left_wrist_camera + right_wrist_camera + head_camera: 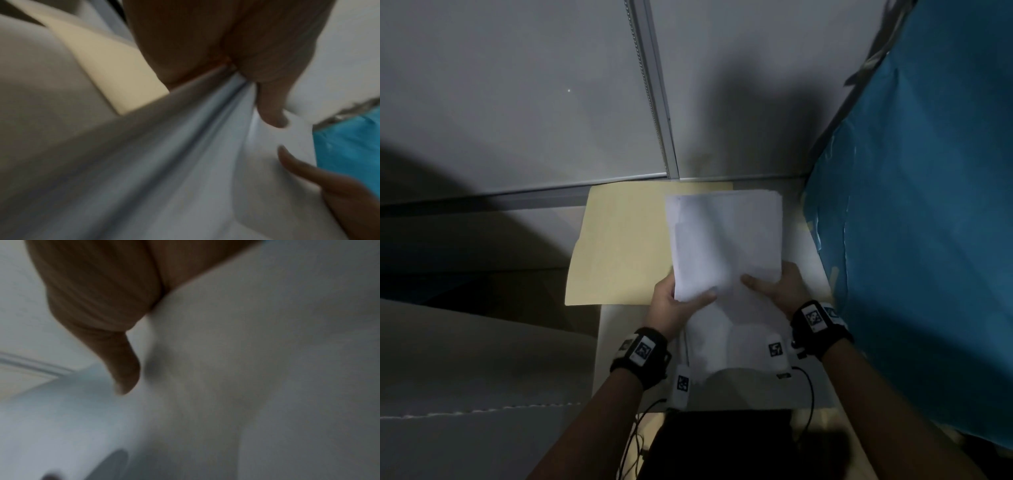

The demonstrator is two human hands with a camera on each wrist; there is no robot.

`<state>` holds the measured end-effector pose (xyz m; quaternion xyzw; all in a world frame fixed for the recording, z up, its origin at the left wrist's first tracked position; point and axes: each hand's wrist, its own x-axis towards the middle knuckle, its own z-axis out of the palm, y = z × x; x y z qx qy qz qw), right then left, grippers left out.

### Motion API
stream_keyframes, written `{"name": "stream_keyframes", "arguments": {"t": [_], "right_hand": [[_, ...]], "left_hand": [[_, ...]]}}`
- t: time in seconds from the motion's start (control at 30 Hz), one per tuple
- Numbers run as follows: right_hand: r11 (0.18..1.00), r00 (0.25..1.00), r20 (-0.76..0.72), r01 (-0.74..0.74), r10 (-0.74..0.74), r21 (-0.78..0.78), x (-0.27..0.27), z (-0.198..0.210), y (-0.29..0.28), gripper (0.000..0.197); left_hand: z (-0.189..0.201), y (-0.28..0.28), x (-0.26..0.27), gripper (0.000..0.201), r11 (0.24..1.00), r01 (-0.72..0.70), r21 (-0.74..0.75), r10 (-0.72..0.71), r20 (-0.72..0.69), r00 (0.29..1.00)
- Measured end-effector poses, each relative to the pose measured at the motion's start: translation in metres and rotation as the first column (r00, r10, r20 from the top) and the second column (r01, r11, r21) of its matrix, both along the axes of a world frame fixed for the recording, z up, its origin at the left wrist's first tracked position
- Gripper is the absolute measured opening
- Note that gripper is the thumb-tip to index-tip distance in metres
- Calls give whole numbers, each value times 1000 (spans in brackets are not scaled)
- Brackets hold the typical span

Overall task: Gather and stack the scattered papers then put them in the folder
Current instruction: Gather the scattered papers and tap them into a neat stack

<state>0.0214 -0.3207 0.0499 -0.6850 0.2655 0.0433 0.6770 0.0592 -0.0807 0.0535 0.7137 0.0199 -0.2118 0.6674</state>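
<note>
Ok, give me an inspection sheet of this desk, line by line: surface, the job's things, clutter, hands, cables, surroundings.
Surface: white table, dimly lit.
Job's things: stack of white papers, edges uneven, held above the open manila folder, which lies flat against the wall.
Clutter: nothing seen.
Hands: left hand and right hand each grip the stack's near end, thumbs on top.
Cables: black cables run from the wrist units toward the person.
Surroundings: grey partition panels behind; blue sheeting on the right.
</note>
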Motion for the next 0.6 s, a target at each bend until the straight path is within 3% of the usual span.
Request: {"name": "stream_keyframes", "arguments": {"t": [0.17,0.3,0.4,0.53,0.6], "right_hand": [[980,982,150,134,-111,-149,-6,55,9,20],[967,961,262,142,-85,-210,-16,74,8,30],[976,963,258,121,-71,-180,-22,68,0,41],[980,993,118,40,-17,-196,-17,45,1,64],[983,993,118,12,10,-185,-14,35,5,62]], "left_hand": [[50,-19,-5,31,979,-201,21,194,191,962],[67,-17,-11,37,980,-199,14,185,309,933],[62,-13,-10,50,988,-154,14,136,397,908],[41,-19,-7,45,984,-165,62,146,243,959],[29,-22,-7,39,975,-205,92,188,165,968]]}}
